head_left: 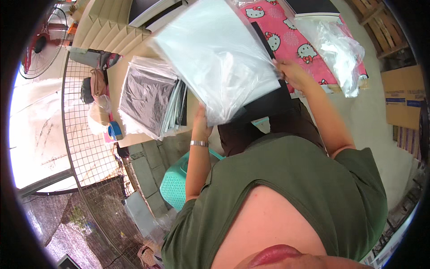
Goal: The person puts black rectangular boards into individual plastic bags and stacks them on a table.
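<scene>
A large flat white sheet in a clear plastic bag is tilted up in front of me, its loose plastic crumpled toward the near end. My left hand, with a metal watch band at the wrist, grips the bag's near left corner. At the right edge, my right hand has its fingers closed on the bag's side, slightly blurred. Under the bag, a black flat panel rests over my lap, mostly covered. To the left, a stack of plastic-bagged flat pieces, dark on top, lies on the table.
A pink cartoon-cat cloth covers the table's right part, with crumpled clear plastic bags on it. Behind stand beige folded boards. A teal plastic chair is near my left elbow, a cardboard box far right, a fan far left.
</scene>
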Demonstrator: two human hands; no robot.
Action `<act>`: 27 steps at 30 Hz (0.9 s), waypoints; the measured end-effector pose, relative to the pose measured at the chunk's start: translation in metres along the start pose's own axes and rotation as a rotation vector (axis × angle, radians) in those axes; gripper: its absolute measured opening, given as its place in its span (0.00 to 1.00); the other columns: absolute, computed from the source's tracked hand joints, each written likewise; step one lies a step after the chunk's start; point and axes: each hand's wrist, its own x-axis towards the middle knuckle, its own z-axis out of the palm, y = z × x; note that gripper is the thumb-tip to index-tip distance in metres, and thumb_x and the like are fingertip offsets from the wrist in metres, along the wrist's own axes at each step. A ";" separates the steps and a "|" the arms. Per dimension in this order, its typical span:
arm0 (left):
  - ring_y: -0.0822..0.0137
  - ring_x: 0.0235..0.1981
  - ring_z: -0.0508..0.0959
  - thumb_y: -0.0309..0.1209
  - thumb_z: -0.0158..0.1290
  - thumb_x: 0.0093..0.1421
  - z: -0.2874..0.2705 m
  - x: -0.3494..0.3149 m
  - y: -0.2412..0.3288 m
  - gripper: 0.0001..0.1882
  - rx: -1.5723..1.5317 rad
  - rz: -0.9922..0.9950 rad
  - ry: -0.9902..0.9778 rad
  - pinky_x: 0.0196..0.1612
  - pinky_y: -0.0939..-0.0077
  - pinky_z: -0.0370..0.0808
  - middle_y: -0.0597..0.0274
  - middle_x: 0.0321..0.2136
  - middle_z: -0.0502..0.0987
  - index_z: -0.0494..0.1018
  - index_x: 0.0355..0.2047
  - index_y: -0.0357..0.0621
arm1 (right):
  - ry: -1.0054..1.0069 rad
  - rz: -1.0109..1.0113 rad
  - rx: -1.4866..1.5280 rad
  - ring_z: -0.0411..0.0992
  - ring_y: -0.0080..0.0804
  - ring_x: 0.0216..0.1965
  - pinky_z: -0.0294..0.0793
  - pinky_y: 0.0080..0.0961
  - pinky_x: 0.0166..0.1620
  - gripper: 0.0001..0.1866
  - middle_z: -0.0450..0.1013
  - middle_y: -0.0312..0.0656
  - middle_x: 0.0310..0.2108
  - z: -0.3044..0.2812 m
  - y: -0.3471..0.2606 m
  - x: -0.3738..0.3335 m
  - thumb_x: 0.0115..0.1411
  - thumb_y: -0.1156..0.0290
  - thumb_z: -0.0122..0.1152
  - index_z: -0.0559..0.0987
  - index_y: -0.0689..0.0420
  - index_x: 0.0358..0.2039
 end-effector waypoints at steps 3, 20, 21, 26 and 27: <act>0.57 0.42 0.74 0.36 0.36 0.64 -0.010 -0.034 -0.026 0.19 0.313 -0.088 0.026 0.45 0.61 0.71 0.55 0.42 0.72 0.65 0.47 0.33 | -0.025 0.167 -0.308 0.67 0.26 0.32 0.65 0.28 0.36 0.20 0.72 0.39 0.30 -0.019 0.046 -0.028 0.55 0.54 0.56 0.76 0.59 0.36; 0.82 0.11 0.57 0.32 0.47 0.61 0.005 -0.122 0.025 0.10 0.400 0.341 0.320 0.14 0.87 0.51 0.75 0.13 0.61 0.67 0.22 0.44 | -0.104 -0.410 -0.569 0.70 0.31 0.16 0.69 0.28 0.22 0.15 0.71 0.44 0.17 0.066 0.075 -0.042 0.60 0.63 0.45 0.74 0.62 0.33; 0.82 0.11 0.56 0.31 0.46 0.61 -0.005 -0.119 0.039 0.11 0.305 0.412 0.380 0.14 0.87 0.51 0.75 0.13 0.60 0.65 0.21 0.46 | -0.193 -0.124 -0.499 0.68 0.29 0.13 0.67 0.28 0.19 0.15 0.69 0.41 0.13 0.098 0.024 -0.029 0.60 0.62 0.45 0.73 0.62 0.32; 0.78 0.11 0.55 0.33 0.42 0.63 -0.061 -0.084 0.087 0.12 0.121 0.623 0.559 0.13 0.83 0.51 0.72 0.14 0.59 0.62 0.22 0.46 | -0.305 -0.469 -0.819 0.73 0.48 0.30 0.70 0.41 0.35 0.20 0.73 0.53 0.25 0.221 -0.029 0.123 0.58 0.56 0.47 0.75 0.62 0.34; 0.78 0.11 0.55 0.34 0.41 0.63 -0.074 -0.077 0.095 0.12 0.098 0.618 0.586 0.14 0.82 0.51 0.72 0.14 0.59 0.62 0.22 0.46 | -0.305 -0.587 -0.901 0.73 0.48 0.30 0.71 0.40 0.35 0.21 0.73 0.54 0.25 0.247 -0.031 0.145 0.58 0.56 0.47 0.75 0.64 0.31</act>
